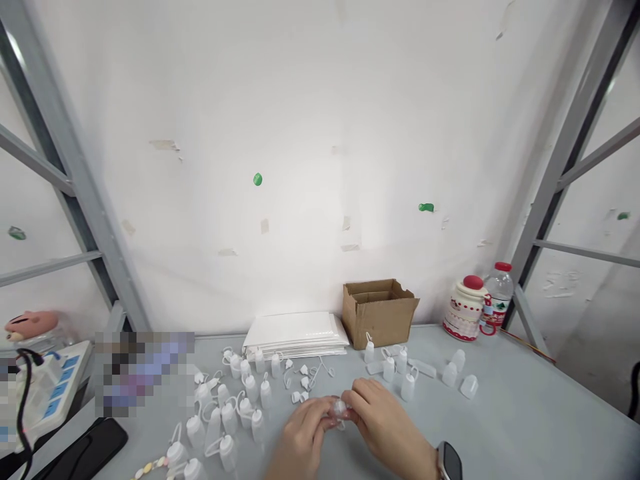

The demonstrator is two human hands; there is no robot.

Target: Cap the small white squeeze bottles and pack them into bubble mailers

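Tabletop (525, 417) | left grip (303, 433), right grip (383, 420): one piece (339, 407), seemingly clear | one carton (383, 325)

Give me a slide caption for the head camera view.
Left hand and right hand holding a small translucent piece over a gray table, near white bottles and an open cardboard box.

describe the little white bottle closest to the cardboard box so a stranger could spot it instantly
Find the open brown cardboard box at the back of the grey table. Just in front of its left part stands a small white bottle. Among the few bottles by the box, it is leftmost and nearest.
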